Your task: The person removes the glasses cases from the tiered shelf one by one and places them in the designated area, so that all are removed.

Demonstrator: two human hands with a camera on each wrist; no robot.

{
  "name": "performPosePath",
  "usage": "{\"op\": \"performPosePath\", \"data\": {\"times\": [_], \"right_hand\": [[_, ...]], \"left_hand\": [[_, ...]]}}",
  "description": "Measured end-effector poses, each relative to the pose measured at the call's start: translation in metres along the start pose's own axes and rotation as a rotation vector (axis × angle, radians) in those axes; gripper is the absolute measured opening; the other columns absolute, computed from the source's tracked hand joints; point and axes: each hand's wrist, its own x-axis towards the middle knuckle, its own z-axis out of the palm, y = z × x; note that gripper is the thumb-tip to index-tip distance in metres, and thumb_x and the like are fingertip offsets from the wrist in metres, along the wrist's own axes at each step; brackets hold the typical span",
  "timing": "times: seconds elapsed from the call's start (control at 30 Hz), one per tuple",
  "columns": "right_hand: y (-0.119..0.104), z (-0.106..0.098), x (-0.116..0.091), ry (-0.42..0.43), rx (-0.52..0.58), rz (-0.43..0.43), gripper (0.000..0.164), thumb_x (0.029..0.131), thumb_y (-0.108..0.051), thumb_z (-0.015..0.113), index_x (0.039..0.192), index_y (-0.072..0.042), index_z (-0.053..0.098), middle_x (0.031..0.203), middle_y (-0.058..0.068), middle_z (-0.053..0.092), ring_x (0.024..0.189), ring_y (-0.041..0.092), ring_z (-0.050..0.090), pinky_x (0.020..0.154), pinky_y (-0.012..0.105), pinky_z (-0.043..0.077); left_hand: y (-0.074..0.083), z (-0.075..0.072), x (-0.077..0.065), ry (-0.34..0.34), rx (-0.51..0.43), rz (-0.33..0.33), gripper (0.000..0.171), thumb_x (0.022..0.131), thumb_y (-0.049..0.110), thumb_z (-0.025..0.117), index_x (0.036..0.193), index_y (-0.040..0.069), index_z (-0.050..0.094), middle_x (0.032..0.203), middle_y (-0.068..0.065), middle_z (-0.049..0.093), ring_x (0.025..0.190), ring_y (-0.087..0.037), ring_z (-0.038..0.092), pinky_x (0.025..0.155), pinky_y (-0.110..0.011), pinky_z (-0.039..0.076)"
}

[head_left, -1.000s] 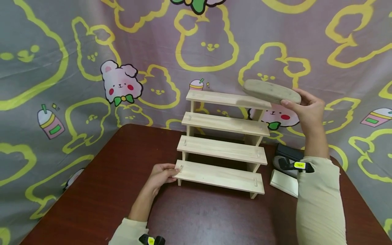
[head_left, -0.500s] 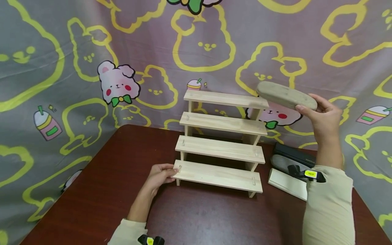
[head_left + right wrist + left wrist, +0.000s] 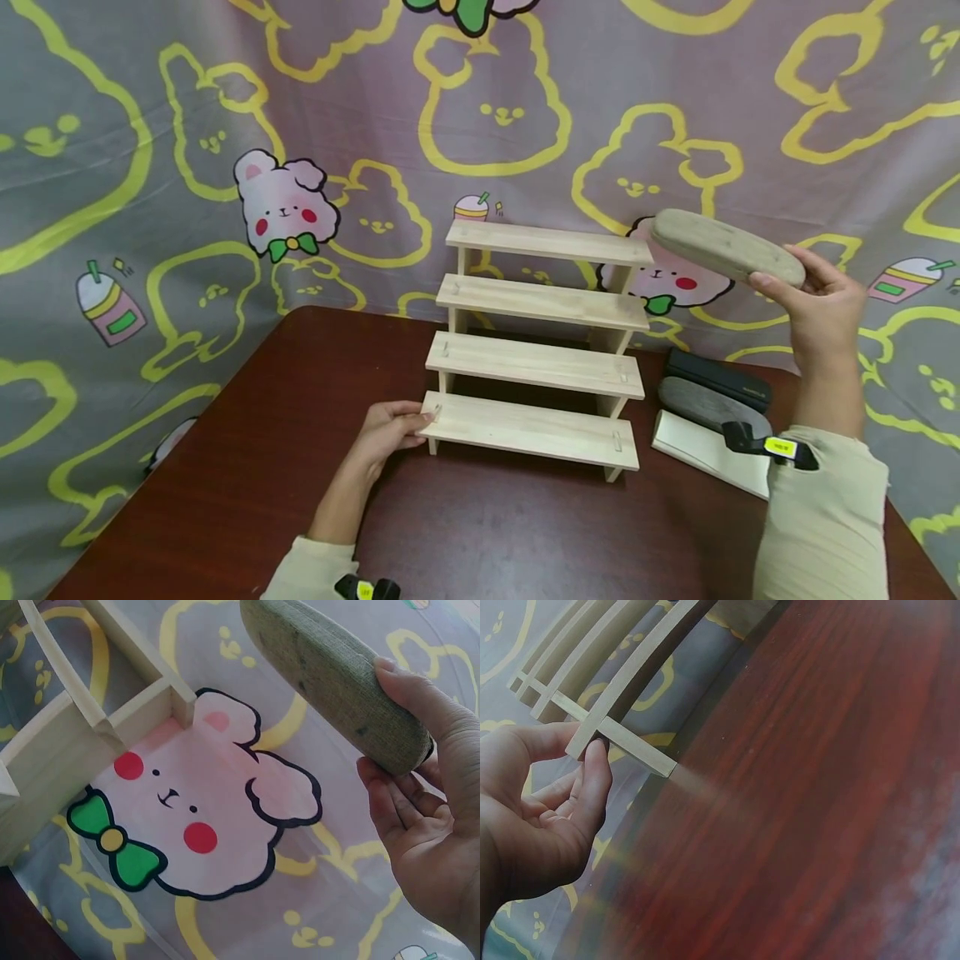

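A wooden stepped rack (image 3: 536, 362) with several plank shelves stands on the table. My left hand (image 3: 390, 433) pinches the left end of its lowest shelf; the left wrist view shows thumb and finger on that plank (image 3: 622, 686). Up in the air, right of the top shelf, my right hand (image 3: 825, 312) grips one end of a khaki, cloth-covered glasses case (image 3: 727, 246). In the right wrist view the thumb lies on top of the case (image 3: 337, 682) and fingers are beneath it. The case is apart from the rack, tilted down toward my hand.
On the table (image 3: 300, 450) right of the rack lie a black case (image 3: 716, 379), a grey case (image 3: 705, 404) and a white case (image 3: 705, 454), partly behind my right sleeve (image 3: 821, 508). A patterned curtain (image 3: 360, 108) hangs close behind the rack.
My right hand has carried the glasses case rightward and slightly down, away from above the top shelf. The left hand keeps its hold on the lowest shelf. The view has shifted slightly.
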Motion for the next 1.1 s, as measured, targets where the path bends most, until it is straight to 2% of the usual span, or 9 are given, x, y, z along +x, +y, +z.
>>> {"op": "performPosePath", "data": {"times": [0.17, 0.4, 0.7, 0.87, 1.1], "right_hand": [[-0.003, -0.006, -0.004, 0.047, 0.009, -0.024, 0.042, 0.072, 0.024, 0.077, 0.108, 0.003, 0.076, 0.102, 0.004, 0.070, 0.085, 0.011, 0.067, 0.062, 0.011, 0.060], [-0.005, -0.013, -0.009, 0.035, 0.091, -0.022, 0.043, 0.072, 0.030, 0.071, 0.109, 0.008, 0.074, 0.100, 0.007, 0.073, 0.086, 0.014, 0.069, 0.064, 0.015, 0.062], [-0.004, -0.014, -0.019, 0.071, 0.151, -0.087, 0.041, 0.069, 0.035, 0.067, 0.104, 0.014, 0.073, 0.090, 0.011, 0.077, 0.079, 0.016, 0.070, 0.060, 0.017, 0.062], [-0.005, -0.019, -0.026, 0.091, 0.112, -0.069, 0.041, 0.070, 0.033, 0.068, 0.105, 0.012, 0.073, 0.092, 0.010, 0.076, 0.082, 0.016, 0.070, 0.062, 0.017, 0.062], [-0.002, -0.030, -0.039, 0.112, 0.009, 0.012, 0.042, 0.072, 0.029, 0.071, 0.105, 0.004, 0.076, 0.091, 0.003, 0.076, 0.077, 0.010, 0.071, 0.060, 0.014, 0.061]], "left_hand": [[0.001, 0.000, 0.001, -0.005, 0.004, -0.003, 0.041, 0.093, 0.005, 0.067, 0.126, -0.017, 0.059, 0.096, -0.006, 0.068, 0.074, -0.005, 0.064, 0.063, -0.014, 0.059], [0.001, -0.001, 0.000, -0.004, 0.007, -0.004, 0.041, 0.093, 0.005, 0.067, 0.127, -0.017, 0.059, 0.096, -0.006, 0.067, 0.073, -0.005, 0.064, 0.062, -0.014, 0.058], [0.000, 0.000, 0.000, -0.001, 0.001, -0.005, 0.041, 0.093, 0.004, 0.067, 0.126, -0.017, 0.059, 0.097, -0.006, 0.067, 0.073, -0.005, 0.064, 0.062, -0.014, 0.059], [0.001, 0.000, 0.000, -0.005, 0.003, 0.001, 0.042, 0.093, 0.005, 0.067, 0.127, -0.017, 0.058, 0.099, -0.007, 0.066, 0.074, -0.005, 0.064, 0.063, -0.014, 0.059], [-0.001, 0.000, 0.002, 0.003, 0.003, -0.004, 0.040, 0.092, 0.004, 0.068, 0.126, -0.017, 0.059, 0.097, -0.007, 0.067, 0.073, -0.005, 0.064, 0.062, -0.013, 0.059]]}}
